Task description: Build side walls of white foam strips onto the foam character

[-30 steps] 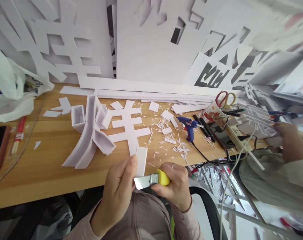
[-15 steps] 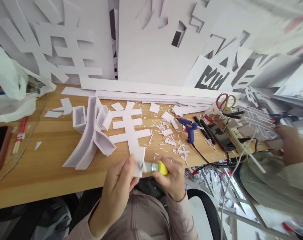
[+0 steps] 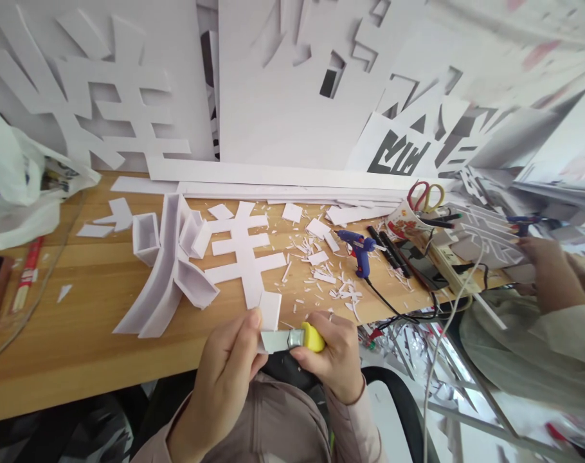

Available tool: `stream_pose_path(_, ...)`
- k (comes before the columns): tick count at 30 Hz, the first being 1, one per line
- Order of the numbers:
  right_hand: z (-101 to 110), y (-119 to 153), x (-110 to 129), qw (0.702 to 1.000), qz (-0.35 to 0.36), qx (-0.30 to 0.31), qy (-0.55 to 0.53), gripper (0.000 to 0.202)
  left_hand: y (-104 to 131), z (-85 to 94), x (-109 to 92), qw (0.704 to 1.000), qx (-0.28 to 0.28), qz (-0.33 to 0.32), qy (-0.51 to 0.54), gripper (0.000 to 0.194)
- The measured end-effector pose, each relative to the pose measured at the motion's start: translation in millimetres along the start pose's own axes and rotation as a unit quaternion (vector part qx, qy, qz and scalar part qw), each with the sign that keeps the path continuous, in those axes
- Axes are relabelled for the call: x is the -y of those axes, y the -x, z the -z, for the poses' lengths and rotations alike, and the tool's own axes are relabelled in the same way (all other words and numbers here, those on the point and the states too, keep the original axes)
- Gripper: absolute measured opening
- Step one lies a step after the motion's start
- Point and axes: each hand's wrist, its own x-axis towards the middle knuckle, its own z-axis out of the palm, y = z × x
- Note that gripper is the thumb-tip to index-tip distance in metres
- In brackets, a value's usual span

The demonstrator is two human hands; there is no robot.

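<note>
Pinched in my left hand (image 3: 229,373) is a small rectangular piece of white foam board (image 3: 272,310), held over the table's front edge. My right hand (image 3: 338,350) grips a utility knife (image 3: 313,337) with a yellow handle. Its wide blade points left and lies across the lower part of the piece, near my left thumb. Just beyond the piece, a flat white cut-out character part (image 3: 245,247) rests on the table. To its left stands a raised white character part (image 3: 170,270) with built-up side walls.
A blue glue gun (image 3: 357,247) lies among white scraps (image 3: 341,283) on the wooden table (image 3: 80,341). Behind it are black markers (image 3: 389,251) and a cup (image 3: 405,218) with scissors. White boards (image 3: 292,83) stand along the back. Another person's arm (image 3: 553,276) is at right.
The knife blade has moved down the foam board piece towards me. My left hand keeps its hold. The whole view has shifted slightly.
</note>
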Motion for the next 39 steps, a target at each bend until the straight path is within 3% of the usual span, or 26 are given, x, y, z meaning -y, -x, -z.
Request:
stream_pose_path(5, 0, -4, -8, 1.0, -0.014, -0.015, 0.007, 0.067, 4, 0.0, -2, 1.0, -0.009, 0.003, -0.002, 0.051)
stream_pose_path(11, -1, -5, -4, 0.999, 0.014, 0.017, -0.045, 0.069, 6, -0.3, -3, 1.0, -0.018, -0.001, 0.0, 0.056)
stream_pose_path(15, 0, -6, -6, 1.0, -0.009, -0.011, -0.013, 0.067, 6, 0.7, 0, 0.999, -0.027, 0.006, -0.027, 0.053)
stream_pose_path(22, 4, -3, -7, 1.0, -0.01, -0.007, -0.003, 0.068, 7, -0.1, 3, 0.999, -0.028, -0.001, -0.029, 0.05)
stream_pose_path(27, 8, -4, -7, 1.0, 0.004, 0.007, -0.015, 0.07, 9, -4.9, -2, 1.0, -0.001, -0.015, -0.025, 0.05)
stream_pose_path(34, -1, -7, -9, 0.999, -0.007, 0.002, -0.031, 0.068, 6, -4.9, -8, 0.998, -0.014, -0.049, -0.034, 0.047)
stream_pose_path(39, -9, -8, -17, 0.999, -0.026, -0.008, -0.021, 0.068, 4, -0.8, -4, 1.0, -0.009, -0.026, -0.011, 0.053)
